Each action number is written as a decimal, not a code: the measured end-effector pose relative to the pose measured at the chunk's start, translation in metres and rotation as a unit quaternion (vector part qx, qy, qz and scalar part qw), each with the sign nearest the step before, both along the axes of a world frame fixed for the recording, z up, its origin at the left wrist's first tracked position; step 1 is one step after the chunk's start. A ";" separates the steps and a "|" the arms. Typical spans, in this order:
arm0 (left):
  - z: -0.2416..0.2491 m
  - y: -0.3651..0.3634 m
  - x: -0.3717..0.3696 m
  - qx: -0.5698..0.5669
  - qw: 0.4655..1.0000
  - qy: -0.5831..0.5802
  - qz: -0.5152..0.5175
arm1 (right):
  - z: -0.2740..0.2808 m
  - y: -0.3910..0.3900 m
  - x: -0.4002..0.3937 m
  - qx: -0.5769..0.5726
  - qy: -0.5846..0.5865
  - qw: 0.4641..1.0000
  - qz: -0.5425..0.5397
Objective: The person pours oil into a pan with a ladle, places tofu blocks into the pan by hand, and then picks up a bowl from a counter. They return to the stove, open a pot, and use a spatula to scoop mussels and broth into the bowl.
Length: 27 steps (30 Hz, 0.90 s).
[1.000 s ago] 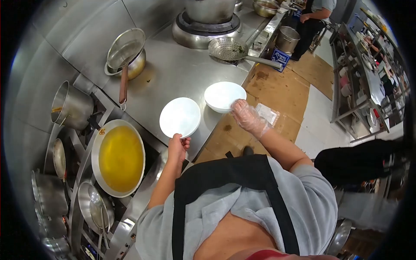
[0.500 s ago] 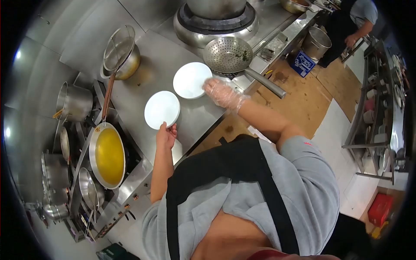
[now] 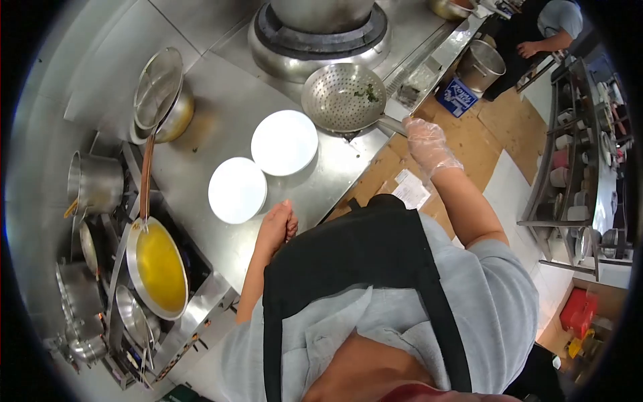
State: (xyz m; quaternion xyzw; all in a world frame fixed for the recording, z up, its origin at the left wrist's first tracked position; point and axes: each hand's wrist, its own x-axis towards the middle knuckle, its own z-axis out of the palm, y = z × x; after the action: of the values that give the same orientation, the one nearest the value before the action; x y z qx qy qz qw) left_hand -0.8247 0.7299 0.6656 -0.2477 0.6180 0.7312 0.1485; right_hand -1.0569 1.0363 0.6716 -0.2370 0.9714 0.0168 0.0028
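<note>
My right hand (image 3: 430,147), in a clear plastic glove, is closed around the handle of a perforated metal strainer (image 3: 340,100). Bits of green leaf lie in the strainer's bowl. Two round white bowls (image 3: 284,143) sit side by side on the steel counter (image 3: 221,100), left of the strainer. Just below the nearer white bowl (image 3: 237,190), my bare left hand (image 3: 277,226) has its fingers curled in, apart from the bowl, with nothing visible in them.
A pan of yellow liquid (image 3: 158,268) stands on the stove at left. Behind it, a fine sieve (image 3: 158,84) rests over a metal bowl. A large wok burner (image 3: 321,50) is at the back. A person (image 3: 546,40) stands beyond a steel pot (image 3: 481,65) at upper right.
My left hand has let go of the nearer white bowl and drawn back. My right hand has left the farther bowl, moved right and taken hold of the strainer's handle.
</note>
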 end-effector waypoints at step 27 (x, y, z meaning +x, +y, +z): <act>0.229 0.081 -0.353 -0.671 0.664 0.329 0.034 | 0.040 0.054 -0.286 -0.208 0.021 0.878 0.430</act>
State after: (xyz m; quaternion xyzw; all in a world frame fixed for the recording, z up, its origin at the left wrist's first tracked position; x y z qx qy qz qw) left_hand -1.1777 0.8112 0.8944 -0.0440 0.9411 0.1576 -0.2959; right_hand -1.3424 1.0899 0.7115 -0.6257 0.7551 -0.1811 -0.0746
